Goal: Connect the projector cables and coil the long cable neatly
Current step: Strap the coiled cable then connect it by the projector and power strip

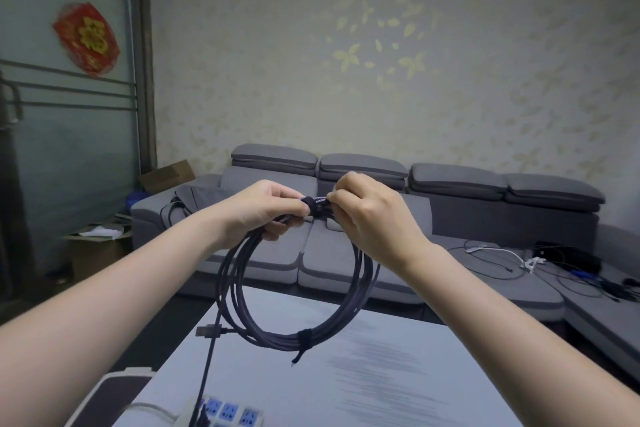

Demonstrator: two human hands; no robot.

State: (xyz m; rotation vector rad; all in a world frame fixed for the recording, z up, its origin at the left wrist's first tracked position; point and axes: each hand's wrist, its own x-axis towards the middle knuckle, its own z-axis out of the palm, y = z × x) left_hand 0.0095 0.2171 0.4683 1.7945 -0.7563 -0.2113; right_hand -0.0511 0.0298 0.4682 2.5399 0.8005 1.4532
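I hold a coiled dark grey cable (pixel 239 288) up in the air above the white table (pixel 363 374). My left hand (pixel 263 208) grips the top of the coil. My right hand (pixel 367 208) pinches a black strap (pixel 310 206) wrapped around the strands at the top. A second black strap (pixel 304 340) binds the bottom of the coil, its tail hanging down. One cable end with a flat plug (pixel 207 331) sticks out at the lower left, and a strand runs down toward a white power strip (pixel 225 412).
A grey sofa (pixel 450 204) stands behind the table, with loose cables and devices (pixel 554 263) on its right section. Cardboard boxes (pixel 166 175) sit at the left by a sliding door. A dark-topped device (pixel 114 392) lies at the table's lower left.
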